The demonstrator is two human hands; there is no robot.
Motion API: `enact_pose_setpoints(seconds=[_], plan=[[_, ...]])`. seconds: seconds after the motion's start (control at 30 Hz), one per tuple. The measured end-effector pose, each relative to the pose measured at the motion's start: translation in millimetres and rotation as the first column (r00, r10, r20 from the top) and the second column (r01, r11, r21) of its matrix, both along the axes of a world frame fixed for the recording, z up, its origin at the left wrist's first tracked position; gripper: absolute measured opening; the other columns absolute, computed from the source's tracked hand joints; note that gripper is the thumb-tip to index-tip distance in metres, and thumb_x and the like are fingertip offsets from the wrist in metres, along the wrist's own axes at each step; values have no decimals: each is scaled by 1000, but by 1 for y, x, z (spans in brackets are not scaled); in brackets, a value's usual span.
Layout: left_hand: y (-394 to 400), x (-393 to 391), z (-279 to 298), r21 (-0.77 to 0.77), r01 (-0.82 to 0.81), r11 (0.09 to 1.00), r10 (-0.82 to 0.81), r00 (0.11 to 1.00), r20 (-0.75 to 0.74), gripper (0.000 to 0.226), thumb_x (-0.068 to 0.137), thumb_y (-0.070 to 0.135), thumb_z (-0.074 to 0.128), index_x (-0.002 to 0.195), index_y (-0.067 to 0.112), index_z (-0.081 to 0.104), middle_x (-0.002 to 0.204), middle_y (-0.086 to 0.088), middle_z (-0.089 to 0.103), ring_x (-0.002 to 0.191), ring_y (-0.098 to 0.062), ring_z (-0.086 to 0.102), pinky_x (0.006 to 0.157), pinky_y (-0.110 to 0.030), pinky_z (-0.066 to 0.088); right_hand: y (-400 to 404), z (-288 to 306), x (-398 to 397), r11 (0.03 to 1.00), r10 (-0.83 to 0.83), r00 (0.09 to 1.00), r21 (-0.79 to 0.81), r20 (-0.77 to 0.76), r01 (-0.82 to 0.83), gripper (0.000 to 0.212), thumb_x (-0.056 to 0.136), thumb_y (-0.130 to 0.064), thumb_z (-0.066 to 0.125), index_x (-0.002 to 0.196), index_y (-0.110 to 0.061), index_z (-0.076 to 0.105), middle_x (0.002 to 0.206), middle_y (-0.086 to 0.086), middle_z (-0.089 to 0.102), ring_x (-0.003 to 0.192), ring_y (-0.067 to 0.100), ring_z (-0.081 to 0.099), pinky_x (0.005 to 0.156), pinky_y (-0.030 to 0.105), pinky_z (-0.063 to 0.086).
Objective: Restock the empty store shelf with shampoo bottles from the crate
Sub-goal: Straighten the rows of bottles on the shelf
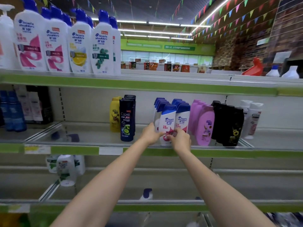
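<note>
A white shampoo bottle (167, 122) with a blue cap and pink label stands at the front of a row on the middle shelf (85, 149). My left hand (151, 132) grips its lower left side. My right hand (181, 138) holds its lower right side, fingers curled over the label. A second row of the same bottles (182, 117) stands just to the right. The crate is out of view.
Dark blue Clear bottles (127, 118) and yellow bottles (114, 115) stand left of my hands; pink (205, 125), black (229, 126) and white bottles (252, 120) stand right. Large white bottles (55, 41) fill the top shelf. Bare shelf lies between the Clear bottles and my hands.
</note>
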State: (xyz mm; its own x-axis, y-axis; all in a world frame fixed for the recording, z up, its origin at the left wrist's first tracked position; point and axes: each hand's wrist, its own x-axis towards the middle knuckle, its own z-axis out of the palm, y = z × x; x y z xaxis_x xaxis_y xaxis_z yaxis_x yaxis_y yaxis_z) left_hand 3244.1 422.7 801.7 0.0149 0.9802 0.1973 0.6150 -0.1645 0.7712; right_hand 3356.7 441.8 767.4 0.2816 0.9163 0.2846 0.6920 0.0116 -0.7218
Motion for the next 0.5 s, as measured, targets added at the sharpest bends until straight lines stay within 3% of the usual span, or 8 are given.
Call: enact_pose_setpoints(seconds=[0.1,0.27,0.4,0.5], plan=[[10,1,-1,3,7,1000,-7,1000,16,61,90,21,61,141,6,32,143,-13,45,131,-27,45,103,-35,39,3,2,1,999,30,1000,14,2,-30,32,86,-31,66,113,-16,61,111,6,68,104,27,62,83,33,46],[26,2,-9,43,-47,998,44,997,66,56,87,15,64,134,7,37,133,-12,54,121,-26,53,88,-28,43,8,1,-2,997,64,998,36,12,-64,31,85,-32,66,111,-16,57,105,6,68,100,26,62,77,29,43],[30,2,-11,41,-40,998,37,998,54,57,87,14,64,135,6,35,134,-12,53,124,-26,51,94,-31,44,12,-3,-6,990,142,990,-15,-18,-142,35,84,-29,67,112,-11,56,109,11,67,104,30,61,86,35,49],[34,2,-11,28,1,1000,-2,999,46,52,88,14,62,133,8,37,134,-11,54,123,-25,52,94,-31,44,14,-3,-7,968,235,970,-77,-67,-240,32,89,-20,62,117,-7,54,117,13,63,109,29,58,82,30,42]])
